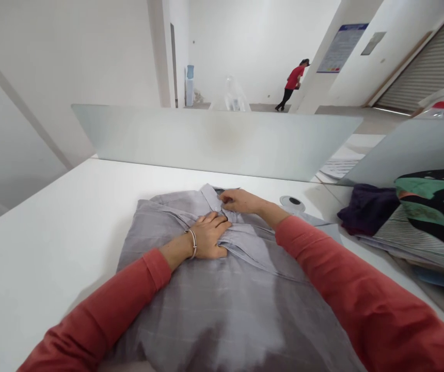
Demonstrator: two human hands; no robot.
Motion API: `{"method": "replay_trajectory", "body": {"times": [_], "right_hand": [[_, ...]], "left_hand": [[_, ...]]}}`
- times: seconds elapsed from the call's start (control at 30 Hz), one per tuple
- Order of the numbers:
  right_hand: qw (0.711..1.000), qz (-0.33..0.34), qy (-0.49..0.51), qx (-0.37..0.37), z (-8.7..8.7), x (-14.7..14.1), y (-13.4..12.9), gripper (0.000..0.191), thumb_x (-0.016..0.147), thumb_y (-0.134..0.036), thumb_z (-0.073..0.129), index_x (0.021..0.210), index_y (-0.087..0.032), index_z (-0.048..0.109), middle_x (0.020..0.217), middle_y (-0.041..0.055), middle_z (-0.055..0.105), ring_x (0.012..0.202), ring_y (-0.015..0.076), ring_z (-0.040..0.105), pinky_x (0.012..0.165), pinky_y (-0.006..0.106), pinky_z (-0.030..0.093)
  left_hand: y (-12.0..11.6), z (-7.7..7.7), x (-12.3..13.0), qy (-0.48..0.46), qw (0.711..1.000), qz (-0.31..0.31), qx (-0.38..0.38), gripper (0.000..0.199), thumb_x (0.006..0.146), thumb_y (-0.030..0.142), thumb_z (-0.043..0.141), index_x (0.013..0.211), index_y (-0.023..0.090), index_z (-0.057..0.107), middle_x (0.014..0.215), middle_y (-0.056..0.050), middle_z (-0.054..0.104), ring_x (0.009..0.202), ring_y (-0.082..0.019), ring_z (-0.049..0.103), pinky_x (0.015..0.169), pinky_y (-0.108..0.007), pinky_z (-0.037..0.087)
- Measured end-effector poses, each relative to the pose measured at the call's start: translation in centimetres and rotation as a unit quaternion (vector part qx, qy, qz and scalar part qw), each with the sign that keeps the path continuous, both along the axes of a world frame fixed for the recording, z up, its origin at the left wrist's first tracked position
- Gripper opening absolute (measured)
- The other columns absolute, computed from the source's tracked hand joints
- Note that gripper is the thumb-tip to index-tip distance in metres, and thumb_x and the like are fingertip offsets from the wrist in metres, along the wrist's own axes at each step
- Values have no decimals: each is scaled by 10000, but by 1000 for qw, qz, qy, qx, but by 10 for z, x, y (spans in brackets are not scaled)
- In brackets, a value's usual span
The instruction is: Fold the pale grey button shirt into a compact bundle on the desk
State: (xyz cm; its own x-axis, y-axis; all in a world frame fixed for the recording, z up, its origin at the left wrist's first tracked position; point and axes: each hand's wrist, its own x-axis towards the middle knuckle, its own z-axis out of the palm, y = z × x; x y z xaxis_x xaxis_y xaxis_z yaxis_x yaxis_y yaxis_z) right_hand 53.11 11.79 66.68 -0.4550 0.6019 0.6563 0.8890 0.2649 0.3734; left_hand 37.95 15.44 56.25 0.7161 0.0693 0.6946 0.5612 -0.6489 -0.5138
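Observation:
A grey collared shirt lies spread on the white table, its collar towards the far side. My left hand rests flat on the shirt just below the collar, fingers stretched out, a bracelet at the wrist. At the collar's right side, my right hand has its fingers curled and pinched together at the collar edge. The shirt's fabric is partly hidden beneath both hands and the red sleeves.
Frosted glass dividers stand along the table's far edge. A pile of folded clothes lies at the right. A round cable cover sits beyond my right wrist. In the background, a person in a red top leans near a pillar.

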Motion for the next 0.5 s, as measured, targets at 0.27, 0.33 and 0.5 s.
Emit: {"method": "replay_trajectory", "body": {"times": [0.27,0.33,0.5], "right_hand": [[991,10,133,25,-5,-8,12,226,685,-124,499,909,-158,505,778,9,582,679,113,510,576,199,357],[989,16,138,49,-6,-7,15,210,697,-136,489,905,-163,502,761,6,583,676,117,512,579,205,357],[990,-44,69,117,-12,-9,24,188,749,-135,447,914,-146,536,904,80,598,859,182,524,697,254,363]], "left_hand": [[2,-1,0,-9,1000,-20,11,648,679,405,544,1257,172,367,1302,-99,400,1209,-308,289,927,-454,314],[1,-1,0,-8,1000,-22,12,648,676,401,549,1254,168,370,1304,-97,399,1209,-303,286,925,-451,317],[-1,1,0,-4,1000,-27,-2,645,678,390,542,1254,159,368,1296,-99,402,1197,-277,301,940,-437,307]]}}
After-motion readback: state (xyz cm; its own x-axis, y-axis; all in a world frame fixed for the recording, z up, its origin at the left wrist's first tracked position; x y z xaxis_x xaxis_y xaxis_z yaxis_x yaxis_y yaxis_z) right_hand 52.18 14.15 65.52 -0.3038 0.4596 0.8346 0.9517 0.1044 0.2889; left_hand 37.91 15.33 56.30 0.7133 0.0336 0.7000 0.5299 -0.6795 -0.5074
